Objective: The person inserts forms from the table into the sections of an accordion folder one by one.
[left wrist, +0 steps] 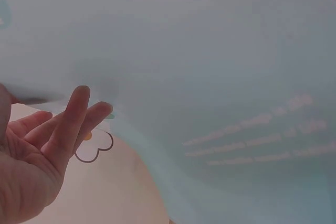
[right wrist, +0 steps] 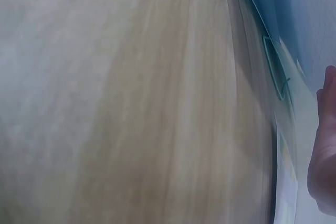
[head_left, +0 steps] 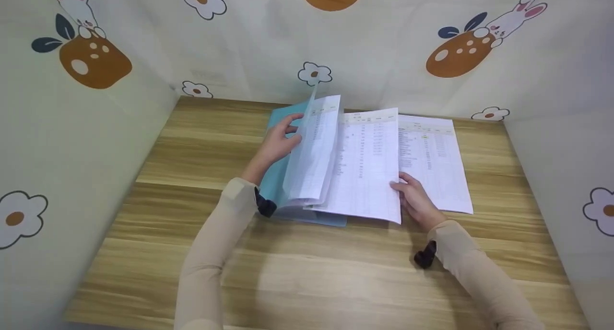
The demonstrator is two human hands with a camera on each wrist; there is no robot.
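Note:
A light blue folder (head_left: 274, 179) lies open on the wooden table (head_left: 336, 272). My left hand (head_left: 289, 131) props up a stack of clear sleeves (head_left: 312, 152) with printed pages inside; its fingers (left wrist: 71, 121) lie fairly straight against the translucent plastic (left wrist: 210, 77). My right hand (head_left: 402, 187) pinches the right edge of a loose printed sheet (head_left: 367, 167), which is lifted over the folder with the thumb on top. A second printed sheet (head_left: 436, 162) lies flat on the table just to the right. In the right wrist view only the edge of my right hand (right wrist: 323, 150) shows beside blurred paper.
Cloth walls (head_left: 72, 143) printed with flowers and rabbits close off the table at the left, back and right. Bare wood spans the front of the table (right wrist: 157, 103). A dark strap sits on each wrist.

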